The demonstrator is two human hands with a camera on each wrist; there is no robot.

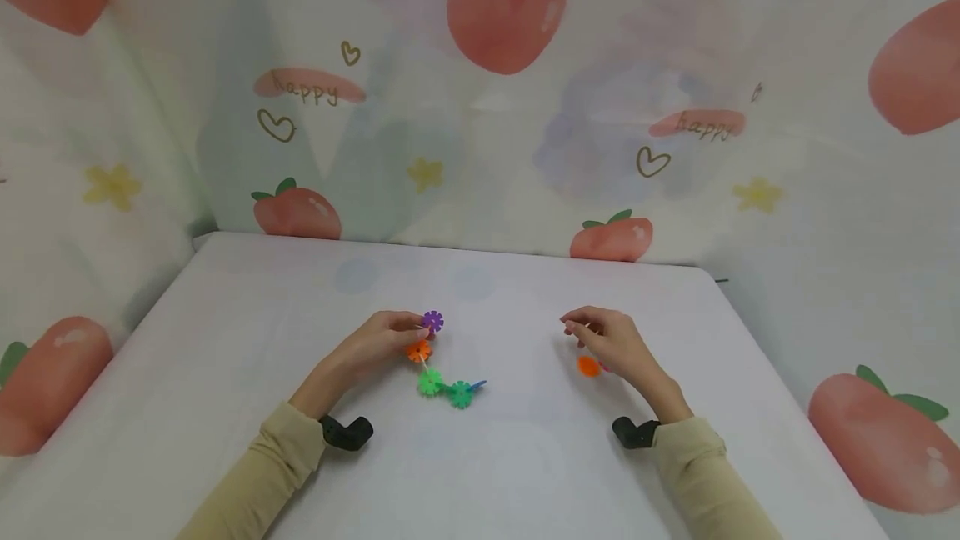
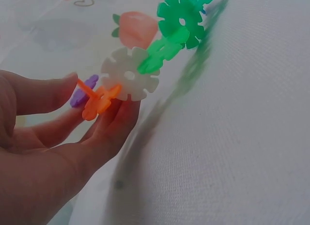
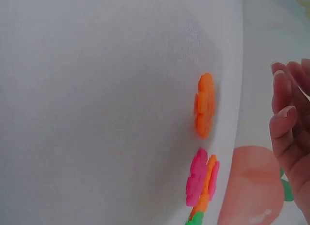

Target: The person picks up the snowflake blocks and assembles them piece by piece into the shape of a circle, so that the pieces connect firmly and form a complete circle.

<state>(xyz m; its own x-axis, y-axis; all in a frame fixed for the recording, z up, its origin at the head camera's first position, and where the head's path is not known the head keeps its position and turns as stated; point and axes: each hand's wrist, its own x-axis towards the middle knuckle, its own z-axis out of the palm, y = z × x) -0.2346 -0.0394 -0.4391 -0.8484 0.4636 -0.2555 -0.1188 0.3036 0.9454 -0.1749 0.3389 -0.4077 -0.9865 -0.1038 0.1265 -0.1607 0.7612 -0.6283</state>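
Note:
My left hand (image 1: 378,337) pinches a chain of slotted plastic snowflake discs near one end. Beside the fingertips are a purple disc (image 1: 432,321) and an orange disc (image 1: 418,352). From there a white disc (image 2: 138,84), a light green disc (image 1: 430,382), a darker green disc (image 1: 461,394) and a blue disc (image 1: 478,385) follow on. My right hand (image 1: 611,336) hovers with loosely bent fingers and holds nothing. Below it on the table lies a loose orange disc (image 3: 204,106), near pink discs (image 3: 196,179) with orange and green pieces, partly hidden by the hand in the head view.
A white cloth covers the table (image 1: 525,465). Behind it hangs a curtain (image 1: 480,132) printed with peaches, stars and hearts. A black wrist device (image 1: 347,433) sticks out at the left cuff, and another black device (image 1: 634,432) at the right.

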